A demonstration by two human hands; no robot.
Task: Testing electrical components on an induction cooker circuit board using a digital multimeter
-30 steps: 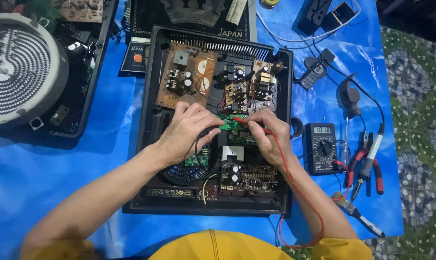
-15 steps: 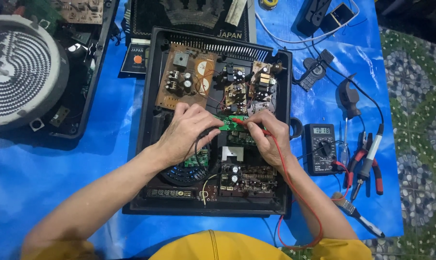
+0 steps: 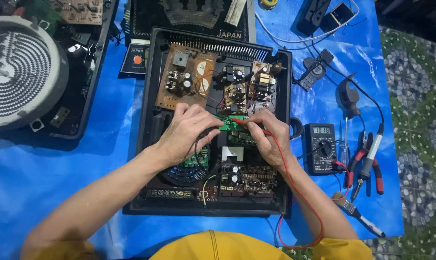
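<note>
- Two hands meeting over a small green circuit board (image 3: pixel 231 123), sitting near the middle of an opened black appliance case (image 3: pixel 145 120).
- Left hand (image 3: pixel 186 132) resting fingers-down on the left end of that board, curled over a black wire (image 3: pixel 197 150); whether pinching it, cannot tell.
- Right hand (image 3: pixel 268 137) pinching a red probe (image 3: pixel 244 122), tip lying across the green board.
- Red lead (image 3: pixel 295 192) running from the probe down past the right wrist, looping near the yellow shirt (image 3: pixel 213 245), then up to a multimeter (image 3: pixel 320 148).
- Brown circuit board (image 3: pixel 186 79) lying in the case's upper left, smaller component boards (image 3: pixel 249 86) beside it at upper right.
- Round black fan (image 3: pixel 179 171) showing under the left wrist, a silver heat sink (image 3: pixel 233 154) just right of it.
- Multimeter lying on the blue tarp (image 3: pixel 59 163) just right of the case, display lit.
- Red-handled pliers (image 3: pixel 369 163), a soldering iron (image 3: pixel 367 163) and a small brush (image 3: pixel 357 214) lying further right.
- Round coil heating element (image 3: pixel 20 72) sitting at far left on another opened unit.
</note>
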